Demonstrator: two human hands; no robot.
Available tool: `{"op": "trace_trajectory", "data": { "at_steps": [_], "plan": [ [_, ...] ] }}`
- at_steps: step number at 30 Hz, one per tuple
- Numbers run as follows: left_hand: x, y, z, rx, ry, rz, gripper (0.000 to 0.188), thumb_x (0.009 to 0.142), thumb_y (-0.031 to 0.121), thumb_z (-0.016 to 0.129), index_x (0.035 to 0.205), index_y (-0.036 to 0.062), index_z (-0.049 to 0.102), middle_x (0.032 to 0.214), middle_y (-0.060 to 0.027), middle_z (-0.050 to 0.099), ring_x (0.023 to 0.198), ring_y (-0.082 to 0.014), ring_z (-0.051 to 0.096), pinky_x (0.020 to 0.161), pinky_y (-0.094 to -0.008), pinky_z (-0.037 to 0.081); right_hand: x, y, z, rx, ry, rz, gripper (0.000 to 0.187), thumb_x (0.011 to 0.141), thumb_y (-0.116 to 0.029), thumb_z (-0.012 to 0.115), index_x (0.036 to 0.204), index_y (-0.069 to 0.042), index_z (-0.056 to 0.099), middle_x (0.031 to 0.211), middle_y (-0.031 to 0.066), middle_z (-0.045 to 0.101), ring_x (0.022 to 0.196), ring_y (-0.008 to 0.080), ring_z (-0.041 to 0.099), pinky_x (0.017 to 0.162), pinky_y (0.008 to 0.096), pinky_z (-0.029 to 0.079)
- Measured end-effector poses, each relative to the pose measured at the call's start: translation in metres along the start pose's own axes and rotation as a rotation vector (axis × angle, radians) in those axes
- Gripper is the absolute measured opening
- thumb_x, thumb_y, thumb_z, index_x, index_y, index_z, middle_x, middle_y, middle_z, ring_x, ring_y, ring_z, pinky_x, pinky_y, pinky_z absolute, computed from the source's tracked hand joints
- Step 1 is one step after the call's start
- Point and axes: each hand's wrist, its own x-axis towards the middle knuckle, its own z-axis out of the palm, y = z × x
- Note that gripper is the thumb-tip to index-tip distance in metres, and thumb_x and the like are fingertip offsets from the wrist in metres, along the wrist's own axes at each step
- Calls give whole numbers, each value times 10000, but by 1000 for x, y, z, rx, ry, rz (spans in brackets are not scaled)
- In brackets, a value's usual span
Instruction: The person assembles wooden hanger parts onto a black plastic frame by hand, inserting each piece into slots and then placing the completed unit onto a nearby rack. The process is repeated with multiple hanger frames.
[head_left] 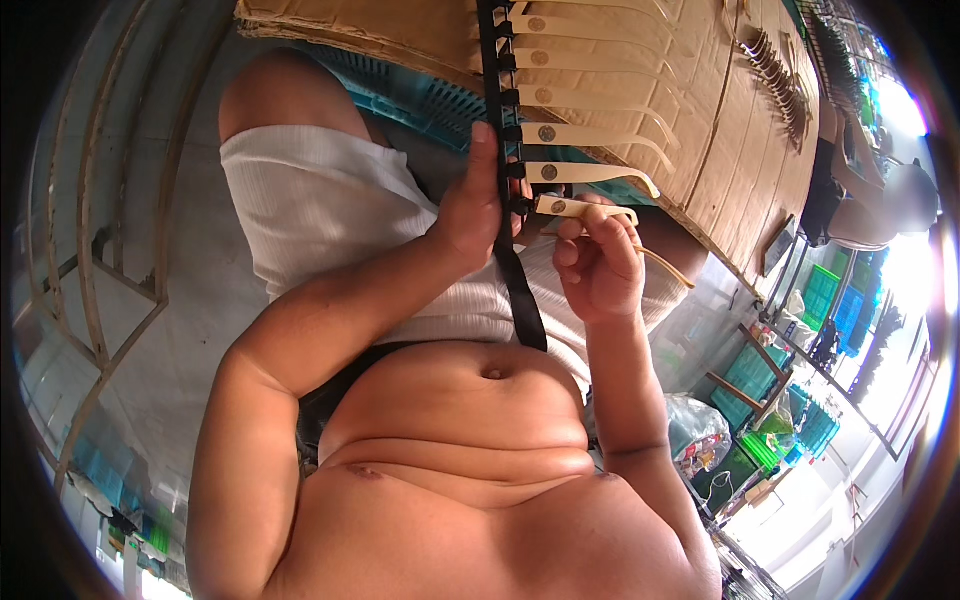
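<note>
A long black rack strip [522, 300] with small black clips runs from the far edge down toward my lap. Several cream eyeglass temples [575, 133] hang sideways from its clips in a row, each with a dark round mark near the clipped end. My left hand [472, 205] is wrapped round the strip from the left, thumb up along it; its other fingers are partly hidden behind. At the lowest temple [562, 207], the fingers of my right hand [605, 268] pinch its curved part. Another thin cream temple [665, 266] sticks out to the right from that same hand.
A cardboard-covered table [720, 190] stands ahead, with another loaded strip [775, 85] on it. A blue plastic crate [420, 95] sits beneath its left part. Metal bars [130, 280] rise at the left. At the far right another person [870, 200] works; crates [755, 375] are stacked nearby.
</note>
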Motion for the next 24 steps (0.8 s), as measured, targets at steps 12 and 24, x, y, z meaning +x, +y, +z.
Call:
{"op": "trace_trajectory", "data": {
  "at_steps": [12,24],
  "plan": [
    [3,-3,-6,2,-139,61,630,920,654,292,735,111,554,543,-6,493,407,-90,448,359,-213,352,-2,-12,19,-107,127,101,130,903,-175,582,920,-47,593,727,91,657,512,109,578,387,174,367],
    [5,-7,-17,76,-191,3,643,914,672,271,800,112,564,621,-24,555,455,-119,497,426,-249,415,-8,-11,13,-252,129,22,139,900,-158,602,959,-34,582,839,112,657,579,115,598,401,173,386]
  ]
}}
